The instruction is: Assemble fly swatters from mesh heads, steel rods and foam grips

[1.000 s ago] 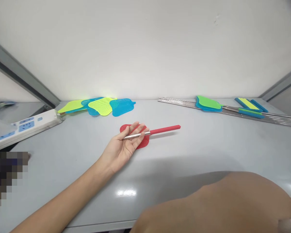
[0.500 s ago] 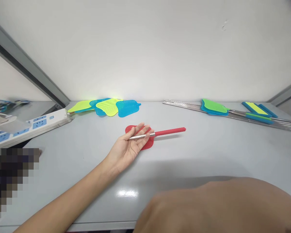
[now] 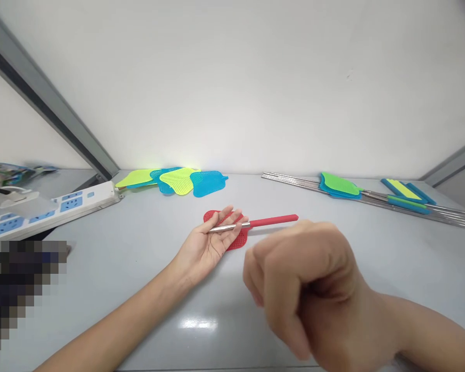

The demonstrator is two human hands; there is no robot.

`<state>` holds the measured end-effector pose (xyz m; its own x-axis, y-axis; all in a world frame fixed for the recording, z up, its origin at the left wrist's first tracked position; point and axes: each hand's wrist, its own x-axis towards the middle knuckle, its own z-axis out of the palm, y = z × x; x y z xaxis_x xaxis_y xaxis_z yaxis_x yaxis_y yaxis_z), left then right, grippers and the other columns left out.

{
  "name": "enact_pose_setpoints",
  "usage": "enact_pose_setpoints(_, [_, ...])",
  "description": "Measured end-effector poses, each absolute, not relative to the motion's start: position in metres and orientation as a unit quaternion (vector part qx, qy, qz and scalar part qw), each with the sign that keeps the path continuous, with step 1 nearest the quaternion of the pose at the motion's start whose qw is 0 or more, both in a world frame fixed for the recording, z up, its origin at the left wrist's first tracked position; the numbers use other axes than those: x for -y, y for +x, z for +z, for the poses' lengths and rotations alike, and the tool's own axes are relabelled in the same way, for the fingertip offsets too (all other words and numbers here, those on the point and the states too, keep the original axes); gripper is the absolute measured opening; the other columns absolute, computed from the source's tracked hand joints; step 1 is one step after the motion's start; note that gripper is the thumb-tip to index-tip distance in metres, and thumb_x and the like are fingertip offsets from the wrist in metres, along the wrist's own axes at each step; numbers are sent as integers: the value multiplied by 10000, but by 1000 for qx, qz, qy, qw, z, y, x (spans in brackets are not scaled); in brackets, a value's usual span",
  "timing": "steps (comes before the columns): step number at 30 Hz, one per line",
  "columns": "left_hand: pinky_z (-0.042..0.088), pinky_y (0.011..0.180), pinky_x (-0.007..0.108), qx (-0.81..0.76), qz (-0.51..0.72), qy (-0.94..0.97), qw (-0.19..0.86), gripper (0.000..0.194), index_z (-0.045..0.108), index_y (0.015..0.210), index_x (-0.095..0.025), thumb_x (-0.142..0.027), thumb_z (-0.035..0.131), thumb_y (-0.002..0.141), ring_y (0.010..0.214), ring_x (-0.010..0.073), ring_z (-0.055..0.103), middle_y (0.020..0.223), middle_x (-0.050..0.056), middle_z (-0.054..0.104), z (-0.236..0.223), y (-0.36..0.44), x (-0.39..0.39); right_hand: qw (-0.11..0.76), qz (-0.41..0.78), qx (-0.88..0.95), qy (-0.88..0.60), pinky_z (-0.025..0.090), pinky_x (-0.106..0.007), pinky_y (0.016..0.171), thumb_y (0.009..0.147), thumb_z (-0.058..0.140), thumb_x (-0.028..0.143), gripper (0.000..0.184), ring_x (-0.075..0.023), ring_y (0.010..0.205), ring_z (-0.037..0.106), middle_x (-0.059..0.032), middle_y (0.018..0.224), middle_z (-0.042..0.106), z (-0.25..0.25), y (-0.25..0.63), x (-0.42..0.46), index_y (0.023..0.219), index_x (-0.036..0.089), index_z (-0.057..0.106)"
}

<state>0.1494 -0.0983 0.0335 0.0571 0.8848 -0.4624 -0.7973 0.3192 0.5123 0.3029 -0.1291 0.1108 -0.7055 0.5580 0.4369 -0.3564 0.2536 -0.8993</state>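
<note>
My left hand (image 3: 205, 253) lies palm up over the table, its fingers and thumb around the silver metal shaft (image 3: 230, 227) of a red fly swatter. The swatter's red grip (image 3: 275, 220) sticks out to the right. Its perforated red head (image 3: 239, 241) shows behind and below my fingers, partly covered by them. In the foreground my right hand (image 3: 313, 289) is raised, close to the camera and somewhat blurred. Its fingers are curled downward, and I see nothing held in them.
Yellow and blue swatter heads (image 3: 209, 183) lie overlapped along the wall. At the right are metal rods (image 3: 290, 181), stacked green and blue heads (image 3: 339, 185) and coloured grips (image 3: 406, 190). A white power strip (image 3: 101, 196) runs along the left. The lower left is pixelated.
My right hand has come up and forward from the bottom edge, and its curled fingers now show. My left hand keeps its hold on the fly swatter. The view has tilted slightly upward.
</note>
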Motion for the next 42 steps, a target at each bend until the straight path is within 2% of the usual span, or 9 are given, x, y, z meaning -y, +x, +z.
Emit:
enact_pose_setpoints(6, [487,823,295,-301,573,91,757,222,522,1013,-84,-132,448,810,1064,246,474,1146,143,518,14,141,96,403,618,668,-97,330,-212,485,626,326,-45,356,-40,381,350,47,328,347,86,319,130,334,156,357])
enact_pose_setpoints(10, [471,851,317,-296,575,97,756,232,506,1030,-90,-134,455,808,1080,258,457,1181,145,489,14,141,94,454,611,634,-138,319,-242,476,570,333,-18,319,-59,365,312,36,296,333,66,328,110,307,162,338])
enact_pose_setpoints(12, [473,850,318,-298,573,101,756,231,504,1030,-94,-135,454,808,1084,261,452,1192,145,479,15,141,94,482,617,600,-164,315,-259,484,505,324,-13,273,-68,359,299,28,297,384,53,333,97,299,166,330])
enact_pose_setpoints(15, [469,857,318,-302,572,106,756,240,497,1037,-88,-142,463,806,1082,264,454,1196,152,473,15,141,95,506,597,578,-231,331,-282,524,438,307,1,234,-122,467,403,-14,381,513,32,342,79,310,182,381])
enact_pose_setpoints(19, [464,865,318,-308,575,104,751,228,500,1027,-85,-131,454,808,1070,251,468,1175,149,492,14,141,95,520,556,589,-271,368,-343,693,434,317,14,262,-187,676,505,-48,519,604,15,352,63,333,200,470])
enact_pose_setpoints(27, [495,816,316,-317,578,99,745,226,508,1026,-87,-133,423,821,1053,265,479,1148,154,512,19,141,94,597,510,548,-289,331,-391,835,593,388,82,279,-205,773,540,-49,680,637,12,370,51,481,215,606])
enact_pose_setpoints(30, [501,802,320,-322,577,97,744,227,513,1023,-90,-139,402,831,1042,261,489,1129,157,525,19,141,94,605,510,525,-314,354,-387,813,646,403,144,248,-220,829,543,-61,764,630,11,372,47,578,207,634])
enact_pose_setpoints(36, [493,817,314,-329,577,96,742,236,498,1041,-84,-131,414,826,1054,252,480,1150,158,509,20,142,93,561,570,497,-337,390,-323,735,744,394,260,244,-188,804,547,-68,866,616,7,368,46,823,195,616])
enact_pose_setpoints(42, [502,802,323,-329,583,102,736,248,492,1060,-91,-125,410,828,1045,252,488,1144,155,514,22,142,92,500,623,465,-383,401,-283,705,796,356,420,371,-179,816,533,-91,875,594,-2,359,48,881,155,602])
